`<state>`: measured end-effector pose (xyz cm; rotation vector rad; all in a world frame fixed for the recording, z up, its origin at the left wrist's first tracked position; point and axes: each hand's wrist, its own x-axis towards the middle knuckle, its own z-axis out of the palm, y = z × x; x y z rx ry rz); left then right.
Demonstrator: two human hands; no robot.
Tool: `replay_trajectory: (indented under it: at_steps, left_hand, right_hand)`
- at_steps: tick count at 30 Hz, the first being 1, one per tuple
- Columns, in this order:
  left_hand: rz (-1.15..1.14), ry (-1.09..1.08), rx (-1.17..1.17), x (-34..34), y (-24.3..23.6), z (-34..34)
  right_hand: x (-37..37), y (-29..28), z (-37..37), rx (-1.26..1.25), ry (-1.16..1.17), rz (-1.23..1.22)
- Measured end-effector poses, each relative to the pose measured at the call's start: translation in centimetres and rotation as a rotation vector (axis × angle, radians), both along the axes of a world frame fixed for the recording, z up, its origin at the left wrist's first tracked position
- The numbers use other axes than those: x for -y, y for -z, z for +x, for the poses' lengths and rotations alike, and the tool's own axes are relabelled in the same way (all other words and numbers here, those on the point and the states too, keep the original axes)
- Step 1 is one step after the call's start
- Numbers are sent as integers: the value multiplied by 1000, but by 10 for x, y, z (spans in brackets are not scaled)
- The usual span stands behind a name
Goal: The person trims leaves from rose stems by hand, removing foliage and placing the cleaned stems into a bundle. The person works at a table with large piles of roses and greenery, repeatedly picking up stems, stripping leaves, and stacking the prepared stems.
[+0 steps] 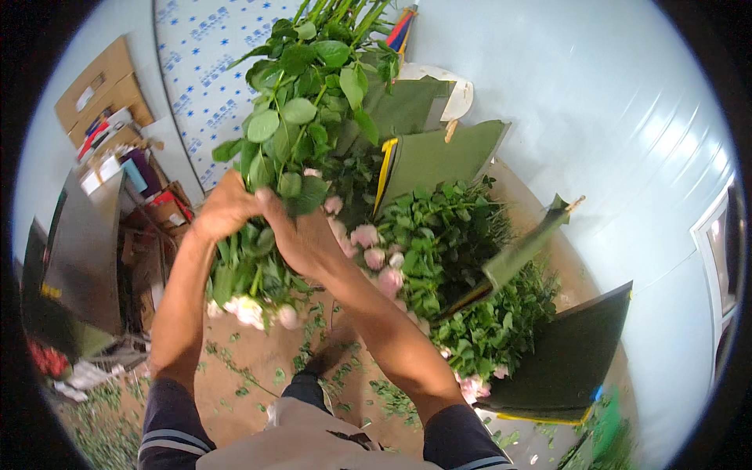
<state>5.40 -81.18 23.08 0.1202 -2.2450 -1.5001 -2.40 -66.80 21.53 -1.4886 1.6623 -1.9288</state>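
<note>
A big bunch of leafy roses [298, 112] is held up in front of me, stems pointing up and away. Its pale cream-pink flower heads [247, 311] hang down towards me. My left hand [227, 208] is closed around the bunch from the left. My right hand [291, 239] grips it from the right, its fingers partly hidden behind leaves. Just beyond my right forearm lie more pink roses [374, 257], heads towards me, between green upright panels [439, 160].
More bundled roses [501, 321] lie to the right beside a dark green panel [576, 352]. Fallen leaves [395, 401] litter the brown floor [235, 356]. At left stand a cardboard box [98, 88], a cluttered rack and a dark panel [86, 251]. A pale wall [595, 125] rises on the right.
</note>
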Motion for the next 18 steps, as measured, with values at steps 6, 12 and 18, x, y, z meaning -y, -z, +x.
replay_trajectory:
  at_steps: [6,12,18]
  left_hand:
    - [-79,171,314,96,3,-181]
    - [-671,263,568,72,140,-366]
    - [-862,223,302,59,178,-411]
  right_hand:
    - [14,34,-79,94,362,4]
    - [-113,126,40,384,171,650]
    - [-265,212,139,983,397,896]
